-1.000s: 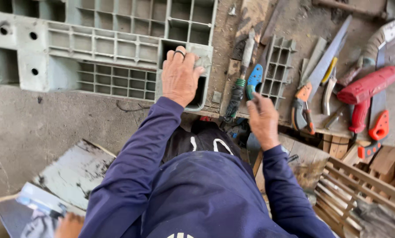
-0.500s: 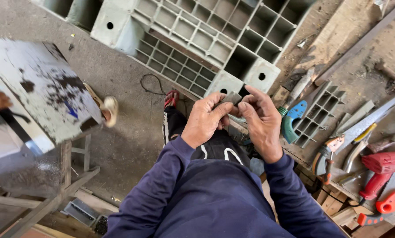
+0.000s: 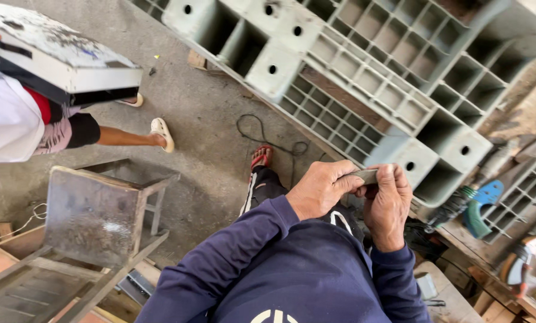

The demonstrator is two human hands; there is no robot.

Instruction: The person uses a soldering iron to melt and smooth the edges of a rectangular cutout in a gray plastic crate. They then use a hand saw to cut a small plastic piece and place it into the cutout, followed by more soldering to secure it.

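while both hands meet in front of the chest, the left hand [image 3: 322,190] and the right hand [image 3: 389,206] pinch a small flat grey piece [image 3: 365,175] between thumbs and fingertips, each closed on one end of it. that piece sits level, just above the dark trousers, with the red sandal [image 3: 261,157] planted on the concrete below. beyond the hands lies a big grey plastic pallet [image 3: 364,72], tilted across the view, and a black cord [image 3: 267,136] loops on the floor beside it. off to the right, a blue-handled tool [image 3: 480,206] rests on the cluttered wooden bench. another person in a white top carries a paint-stained board [image 3: 58,57] at the far left, well apart, near a metal stool [image 3: 94,215]. to my eye, handling this well means keeping the pinch near the edges so the face stays visible, holding it steady and close, thumbs pressing evenly so the thin piece doesn't flip or slip. what exactly the piece is, i can't tell, it's too small.
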